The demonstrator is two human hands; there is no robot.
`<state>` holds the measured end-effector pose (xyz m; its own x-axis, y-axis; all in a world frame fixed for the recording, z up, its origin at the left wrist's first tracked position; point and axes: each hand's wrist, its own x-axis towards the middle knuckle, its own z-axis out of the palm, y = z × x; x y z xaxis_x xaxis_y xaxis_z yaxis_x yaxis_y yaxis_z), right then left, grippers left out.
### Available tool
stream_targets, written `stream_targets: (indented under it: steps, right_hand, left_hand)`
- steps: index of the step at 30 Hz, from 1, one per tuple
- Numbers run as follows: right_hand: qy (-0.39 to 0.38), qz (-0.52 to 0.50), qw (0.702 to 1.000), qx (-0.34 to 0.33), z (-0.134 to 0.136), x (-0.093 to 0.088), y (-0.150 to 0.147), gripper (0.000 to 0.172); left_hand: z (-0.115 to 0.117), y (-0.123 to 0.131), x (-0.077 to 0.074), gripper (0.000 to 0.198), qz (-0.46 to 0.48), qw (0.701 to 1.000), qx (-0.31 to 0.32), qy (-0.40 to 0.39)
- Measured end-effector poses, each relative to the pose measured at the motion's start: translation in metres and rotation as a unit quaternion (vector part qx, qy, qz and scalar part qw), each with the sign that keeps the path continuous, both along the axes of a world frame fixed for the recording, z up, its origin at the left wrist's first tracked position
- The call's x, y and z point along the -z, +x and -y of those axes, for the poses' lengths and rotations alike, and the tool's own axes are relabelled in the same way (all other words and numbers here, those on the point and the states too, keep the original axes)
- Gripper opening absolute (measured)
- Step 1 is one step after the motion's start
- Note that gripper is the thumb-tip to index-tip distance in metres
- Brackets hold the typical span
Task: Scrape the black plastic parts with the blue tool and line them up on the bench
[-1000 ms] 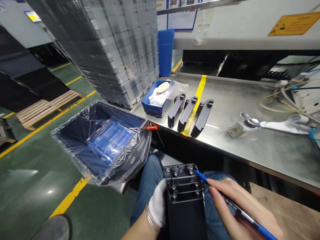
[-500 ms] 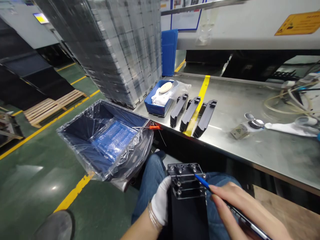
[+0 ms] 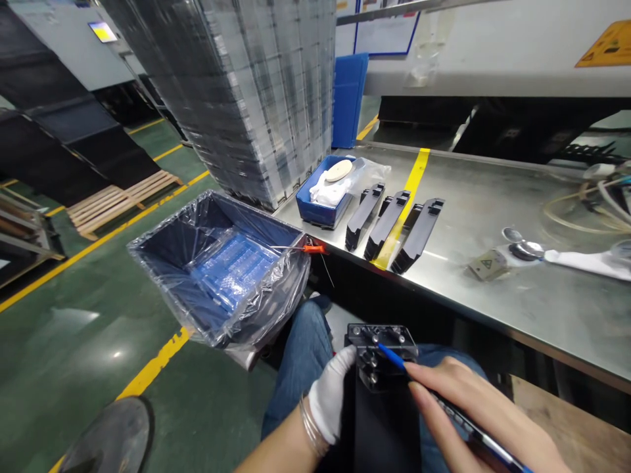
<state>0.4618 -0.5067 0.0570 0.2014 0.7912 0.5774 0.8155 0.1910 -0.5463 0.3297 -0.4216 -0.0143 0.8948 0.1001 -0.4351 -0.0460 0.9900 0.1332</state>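
Observation:
My left hand (image 3: 331, 394), in a white glove, grips the left side of a long black part (image 3: 384, 427) above my lap. Across the far end of that part lies a clear plate (image 3: 365, 335) with several round metal fittings. My bare right hand (image 3: 473, 407) pinches a blue pen (image 3: 394, 359). The pen's tip is at the plate, close to one of the fittings; whether it touches I cannot tell. Three similar black parts (image 3: 365, 217) lie side by side on the metal bench (image 3: 473, 197).
Left of the bench stands a dark bin (image 3: 162, 256) lined with clear plastic. An orange-handled tool (image 3: 314, 249) sticks out over its rim. A blue tray (image 3: 315, 210) holds white gloves. Tall stacked trays (image 3: 266, 98) rise behind. A metal block (image 3: 487, 265) sits farther right.
The pen tip has moved from the right part of the plate to a fitting nearer its middle. The whole view has swung slightly left, and the left hand keeps its grip.

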Motion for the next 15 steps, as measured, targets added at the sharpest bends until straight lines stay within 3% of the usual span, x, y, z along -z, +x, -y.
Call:
stream_targets:
  steps: [8,15]
  right_hand:
    - [0.024,-0.014,0.998,-0.049,-0.026,-0.008,-0.005,0.016]
    - [0.006,0.040,0.999,-0.029,-0.004,-0.002,0.005,0.020]
  left_hand:
    - [0.003,0.003,0.006,0.050,0.066,0.997,-0.035,-0.019]
    - [-0.004,0.009,-0.004,0.056,0.041,0.998,-0.007,-0.049]
